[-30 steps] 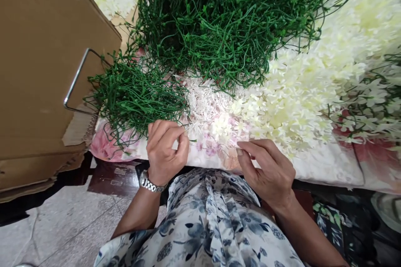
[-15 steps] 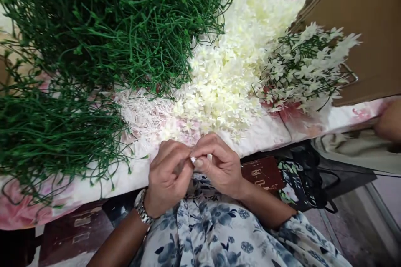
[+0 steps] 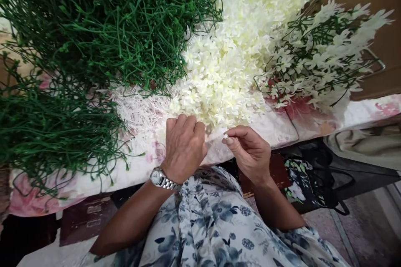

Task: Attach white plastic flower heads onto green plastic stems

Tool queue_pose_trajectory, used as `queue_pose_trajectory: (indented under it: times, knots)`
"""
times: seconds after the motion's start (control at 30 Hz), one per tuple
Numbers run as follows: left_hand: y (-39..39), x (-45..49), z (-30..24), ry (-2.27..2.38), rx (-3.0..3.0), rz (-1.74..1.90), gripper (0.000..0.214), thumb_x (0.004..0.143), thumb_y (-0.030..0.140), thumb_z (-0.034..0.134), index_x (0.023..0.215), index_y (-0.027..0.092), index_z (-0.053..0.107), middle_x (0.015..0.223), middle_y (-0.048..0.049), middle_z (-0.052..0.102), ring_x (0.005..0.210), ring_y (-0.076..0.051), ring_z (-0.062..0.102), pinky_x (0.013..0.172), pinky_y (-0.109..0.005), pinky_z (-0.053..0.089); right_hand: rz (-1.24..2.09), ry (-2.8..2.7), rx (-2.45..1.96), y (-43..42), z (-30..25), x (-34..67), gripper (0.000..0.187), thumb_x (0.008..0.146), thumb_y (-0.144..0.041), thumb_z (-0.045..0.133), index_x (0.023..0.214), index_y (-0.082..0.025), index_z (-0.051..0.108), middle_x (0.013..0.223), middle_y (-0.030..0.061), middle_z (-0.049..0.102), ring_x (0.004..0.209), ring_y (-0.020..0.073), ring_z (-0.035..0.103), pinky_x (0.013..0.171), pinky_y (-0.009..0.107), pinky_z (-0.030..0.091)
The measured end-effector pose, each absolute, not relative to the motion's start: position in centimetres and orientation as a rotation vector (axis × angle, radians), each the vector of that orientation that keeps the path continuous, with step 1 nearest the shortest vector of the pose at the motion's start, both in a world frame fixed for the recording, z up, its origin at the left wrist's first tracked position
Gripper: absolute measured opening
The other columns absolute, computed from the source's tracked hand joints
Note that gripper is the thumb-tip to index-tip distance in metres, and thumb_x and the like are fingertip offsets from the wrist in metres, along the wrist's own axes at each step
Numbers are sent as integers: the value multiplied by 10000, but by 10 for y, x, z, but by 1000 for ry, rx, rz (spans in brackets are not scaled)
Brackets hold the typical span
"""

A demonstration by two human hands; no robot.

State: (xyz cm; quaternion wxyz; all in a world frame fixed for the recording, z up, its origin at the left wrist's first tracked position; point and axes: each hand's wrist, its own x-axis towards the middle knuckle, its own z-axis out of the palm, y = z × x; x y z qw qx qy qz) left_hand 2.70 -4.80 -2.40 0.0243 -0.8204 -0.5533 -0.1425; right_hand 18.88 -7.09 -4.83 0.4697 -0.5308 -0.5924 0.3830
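Note:
My right hand pinches a tiny white piece between thumb and forefinger, just above the table's front edge; its exact kind is too small to tell. My left hand, a watch on its wrist, is palm down with bent fingers at the near edge of a heap of cream-white artificial blossoms. Its fingertips are hidden, so whatever they touch or hold does not show. Left of that hand lies a small pile of thin white strands.
Large heaps of green artificial stems cover the left and back of the floral-patterned cloth. At the right, a bunch of white flowers on green stems leans by a brown cardboard box. A black floral bag sits below the table edge.
My hands were together at the small white piece and have come apart. The left has moved forward to the blossoms and turned palm down; the right has shifted right, still pinching the piece.

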Motion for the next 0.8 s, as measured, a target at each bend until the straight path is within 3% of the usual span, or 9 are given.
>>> queue_pose_trajectory:
  times: [0.27,0.5,0.8]
  knots:
    - [-56,18,-21,-1690,-2540,-592,109,751,116,526,676,189,550,684,-34,551,715,-199,468,655,-354,300,728,-1758,-1202,-63,-41,183,88,806,-147,565,874,-193,596,742,-13,594,688,94,558,635,225,451]
    - [-60,15,-22,-1658,-2570,-916,157,745,72,530,811,179,623,691,-22,604,683,-166,542,660,-331,382,401,-2109,-1202,-57,-43,179,123,827,-143,503,872,-168,616,756,49,599,751,151,543,681,286,463]
    - [-73,1,-22,-1699,-2629,-1441,184,746,43,574,871,156,647,762,-29,640,709,-115,594,618,-230,476,547,-1865,-1136,-57,-27,184,143,792,-111,560,886,-200,620,765,17,606,723,127,572,644,271,480]
